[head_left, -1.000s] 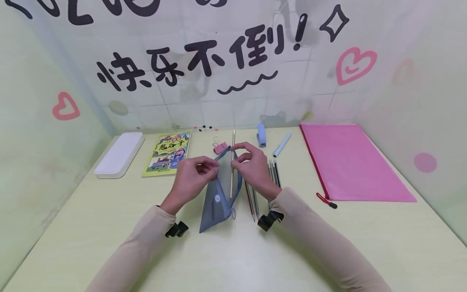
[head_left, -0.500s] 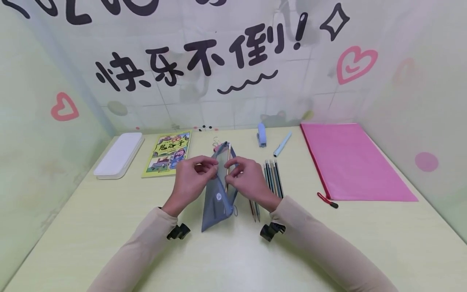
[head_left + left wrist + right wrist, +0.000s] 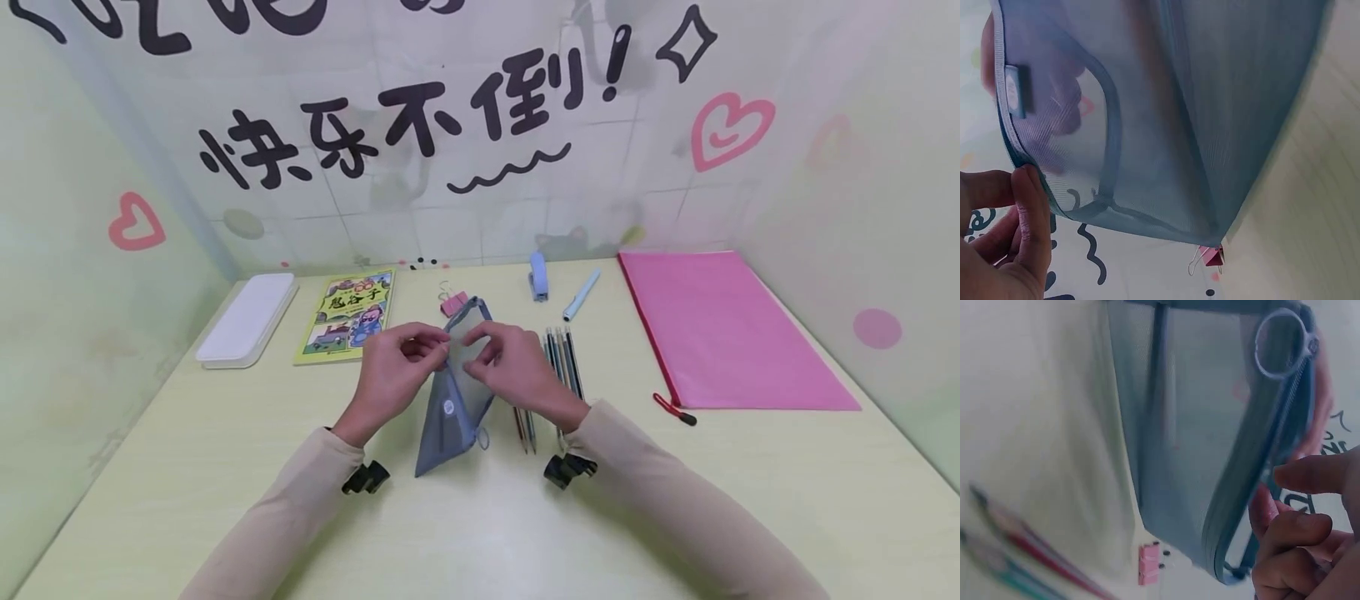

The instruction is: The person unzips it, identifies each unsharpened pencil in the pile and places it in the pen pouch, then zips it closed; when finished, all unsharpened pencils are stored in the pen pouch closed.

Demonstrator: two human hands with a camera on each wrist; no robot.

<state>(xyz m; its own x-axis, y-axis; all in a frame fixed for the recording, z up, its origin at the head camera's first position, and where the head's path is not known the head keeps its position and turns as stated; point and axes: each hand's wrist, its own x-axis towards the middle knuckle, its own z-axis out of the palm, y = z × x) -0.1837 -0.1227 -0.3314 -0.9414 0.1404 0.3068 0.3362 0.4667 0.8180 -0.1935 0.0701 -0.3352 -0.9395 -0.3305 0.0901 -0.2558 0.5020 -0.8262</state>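
Observation:
My left hand (image 3: 399,371) pinches one edge of the mouth of a blue mesh zip pencil pouch (image 3: 444,433), which stands tilted and unzipped on the table. In the left wrist view, the thumb and index finger (image 3: 1030,194) clasp its rim. My right hand (image 3: 517,367) is at the opposite side of the mouth, thumb and index finger apart with nothing between them. A blurred pencil (image 3: 1163,106) shows through the mesh, inside the pouch. The zip's ring pull (image 3: 1280,344) hangs at the near end. More pencils (image 3: 561,358) lie under and beside my right forearm.
Behind the pouch sits a pink binder clip (image 3: 453,303). Toward the back are a blue stapler (image 3: 538,277), a light blue pen (image 3: 581,296), a yellow book (image 3: 347,317) and a white case (image 3: 247,321). A pink zip folder (image 3: 735,333) lies at the right.
My right hand has lowered an upright pencil into the pouch and let go of it. The left hand has kept its pinch on the rim.

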